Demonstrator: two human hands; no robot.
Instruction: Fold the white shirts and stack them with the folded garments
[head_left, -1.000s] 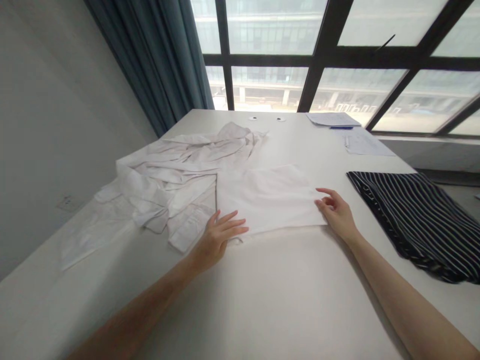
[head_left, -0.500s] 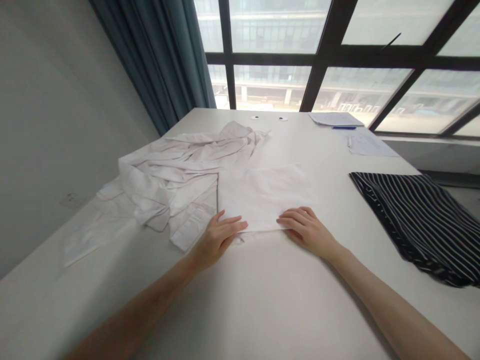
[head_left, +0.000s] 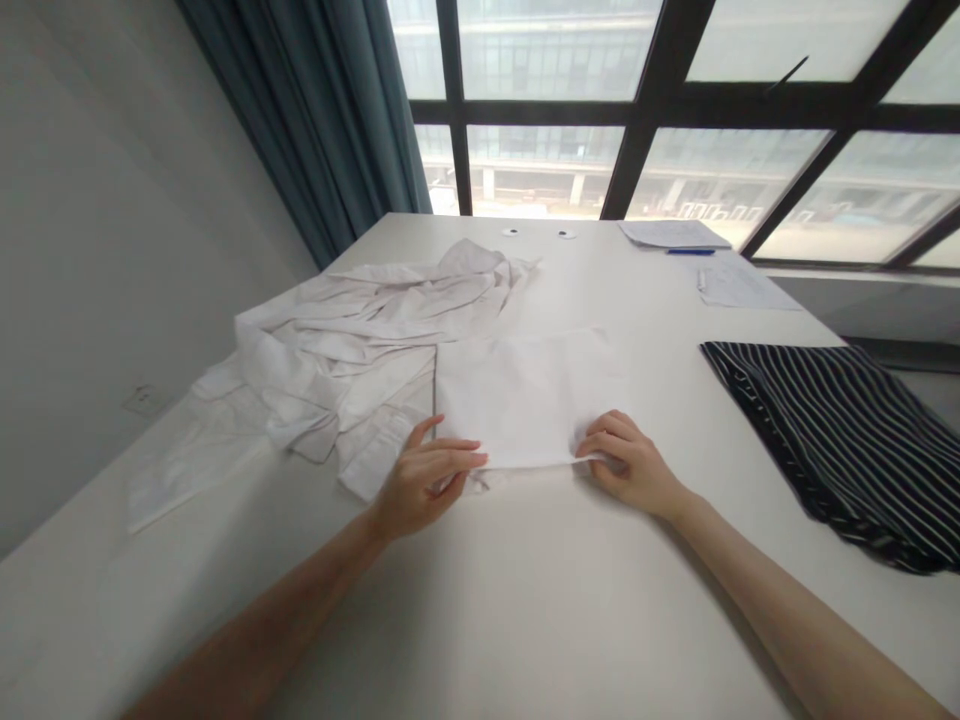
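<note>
A flat white rectangular sheet (head_left: 517,395) lies in front of me; whether it is stiff paper or cloth I cannot tell. My right hand (head_left: 626,462) pinches its near edge toward the right corner, fingers curled above and thumb below. At the near left corner, my left hand (head_left: 424,482) grips the same edge between long fingers and thumb, the index finger raised. A crumpled white shirt (head_left: 337,340) spreads to the left and touches the sheet's left side. A bit of white cloth shows under the near edge; the rest there is hidden.
On the right lies a black-and-white striped garment (head_left: 840,440). Papers (head_left: 675,236) and a blue pen (head_left: 690,252) are at the far right of the white table (head_left: 510,610). A clear plastic bag (head_left: 187,475) lies at the left edge. Windows and a blue curtain (head_left: 322,120) stand behind.
My right hand has gone from resting on the sheet to pinching its near edge, which is slightly lifted. The left thumb has drawn closer to the fingers at the left corner.
</note>
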